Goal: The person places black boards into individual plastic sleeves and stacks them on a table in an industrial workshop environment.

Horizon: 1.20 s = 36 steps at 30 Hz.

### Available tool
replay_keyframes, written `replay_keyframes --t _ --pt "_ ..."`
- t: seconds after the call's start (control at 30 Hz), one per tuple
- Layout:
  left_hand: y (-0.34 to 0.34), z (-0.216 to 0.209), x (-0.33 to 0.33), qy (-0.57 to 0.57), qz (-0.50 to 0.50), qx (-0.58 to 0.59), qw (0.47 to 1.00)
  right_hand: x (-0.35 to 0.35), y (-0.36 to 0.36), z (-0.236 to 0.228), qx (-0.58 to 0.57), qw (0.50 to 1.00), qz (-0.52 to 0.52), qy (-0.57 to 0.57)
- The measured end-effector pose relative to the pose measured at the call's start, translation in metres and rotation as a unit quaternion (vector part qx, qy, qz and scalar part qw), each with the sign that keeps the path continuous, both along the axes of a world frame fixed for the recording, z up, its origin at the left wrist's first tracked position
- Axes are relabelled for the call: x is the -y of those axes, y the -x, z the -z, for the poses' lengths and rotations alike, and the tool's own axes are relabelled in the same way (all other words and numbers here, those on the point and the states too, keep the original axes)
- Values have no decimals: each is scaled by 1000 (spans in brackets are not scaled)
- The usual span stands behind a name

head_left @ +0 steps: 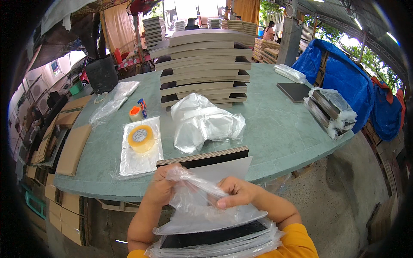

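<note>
My left hand (162,185) is closed on the gathered edge of a clear plastic bag (191,195). Thumb and fingers of my right hand (236,192) pinch the other side of the same film. Below both hands, close to my body, lies a plastic-wrapped stack of flat panels (215,236), with a dark face showing through the film. Just beyond my hands, at the table's near edge, are a bundle of dark boards (206,157) and a pale sheet (236,168). Crumpled clear plastic (202,124) lies past them.
A tall stack of boards (206,69) stands on the green table (262,142). At left, a yellowish tape roll (140,138) rests on flat plastic bags (129,161), near a tape dispenser (137,112). A wrapped bundle (329,112) sits at the right edge. Cardboard (73,150) leans at left.
</note>
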<state>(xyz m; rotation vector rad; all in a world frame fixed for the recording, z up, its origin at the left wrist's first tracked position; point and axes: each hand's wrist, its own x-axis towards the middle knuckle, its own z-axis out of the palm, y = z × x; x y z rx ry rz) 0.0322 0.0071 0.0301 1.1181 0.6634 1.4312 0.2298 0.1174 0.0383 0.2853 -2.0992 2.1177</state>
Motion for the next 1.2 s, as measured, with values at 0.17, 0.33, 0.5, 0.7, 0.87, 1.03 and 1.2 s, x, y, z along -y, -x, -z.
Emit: replay_keyframes --t 0.17,0.33,0.5,0.7,0.87,1.03,1.2 --pt "-3 -11 9 35 120 -265 956 -9 -9 -30 -99 985 35 140" --pt "27 -15 4 -21 34 4 999 -10 -2 -19 36 996 -82 14" --pt "19 -6 17 35 -54 39 997 -16 -11 -41 -53 992 31 -108" --pt "17 -20 18 7 26 -56 998 -9 0 -49 153 941 -158 -256" --pt "-12 -57 29 -52 218 -633 741 -36 -17 -34 431 572 50 -696" --pt "-10 -63 15 -119 -34 -849 513 -3 -27 -59 221 480 225 -818" --pt "-33 -50 25 -120 231 -675 691 -30 -31 -63 72 451 273 -847"
